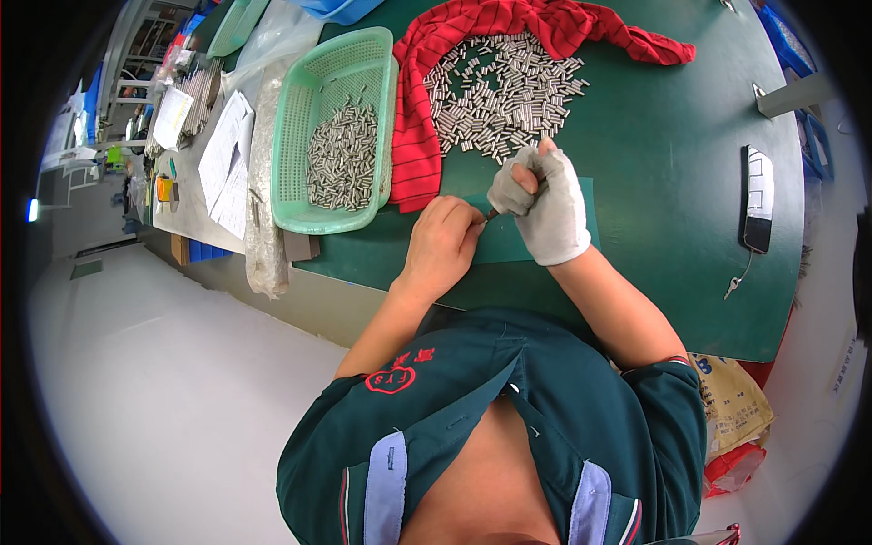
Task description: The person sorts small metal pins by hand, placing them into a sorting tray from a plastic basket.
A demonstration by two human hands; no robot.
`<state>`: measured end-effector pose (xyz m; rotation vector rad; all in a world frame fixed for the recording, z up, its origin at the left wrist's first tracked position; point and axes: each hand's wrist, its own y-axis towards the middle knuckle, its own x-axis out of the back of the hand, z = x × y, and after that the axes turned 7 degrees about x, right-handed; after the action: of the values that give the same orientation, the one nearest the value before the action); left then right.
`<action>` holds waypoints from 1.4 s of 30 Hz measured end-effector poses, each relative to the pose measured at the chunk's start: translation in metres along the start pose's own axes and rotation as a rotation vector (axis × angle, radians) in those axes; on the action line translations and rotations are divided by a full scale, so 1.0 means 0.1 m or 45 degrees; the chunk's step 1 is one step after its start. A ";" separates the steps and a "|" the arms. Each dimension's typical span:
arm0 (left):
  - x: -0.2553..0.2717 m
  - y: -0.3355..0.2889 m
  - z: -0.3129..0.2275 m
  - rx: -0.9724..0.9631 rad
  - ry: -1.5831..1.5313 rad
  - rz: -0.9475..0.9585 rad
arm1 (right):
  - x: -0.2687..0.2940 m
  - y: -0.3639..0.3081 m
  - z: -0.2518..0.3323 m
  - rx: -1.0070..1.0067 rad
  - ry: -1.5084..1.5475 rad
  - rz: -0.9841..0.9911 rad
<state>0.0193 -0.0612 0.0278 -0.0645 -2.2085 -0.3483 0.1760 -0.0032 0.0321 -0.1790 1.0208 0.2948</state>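
My bare left hand (442,238) is closed, its thumb and forefinger pressed together at the edge of a thin green sheet (505,247). A small dark piece (491,215) shows between it and my right hand, too small to name. My right hand (550,207) wears a white glove with bare fingertips; its fingers are curled, and what they hold, if anything, is hidden. Beyond the hands, many short metal pins (509,100) lie spread on the green table (672,173), partly ringed by a red cloth with dark stripes (416,136).
Left of the cloth stands a light green plastic basket (289,173) with more metal pins (341,159) inside. Papers (225,163) and plastic wrap (265,182) lie farther left. A phone (757,200) and a key (732,289) rest at the right. A metal bracket (783,98) stands at the right edge.
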 end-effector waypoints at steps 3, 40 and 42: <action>0.00 0.00 0.00 -0.005 -0.005 -0.005 | -0.01 -0.01 0.00 0.001 -0.013 -0.013; 0.78 0.24 0.14 0.087 0.380 -0.789 | -0.01 0.05 0.23 0.237 -0.124 0.122; 0.55 0.33 0.00 -0.079 0.119 -0.516 | -0.03 0.04 0.23 0.211 -0.122 0.044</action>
<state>-0.0084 -0.0338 0.0783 0.3634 -2.1096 -0.6295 0.1913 0.0067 0.0466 0.0025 0.9491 0.2467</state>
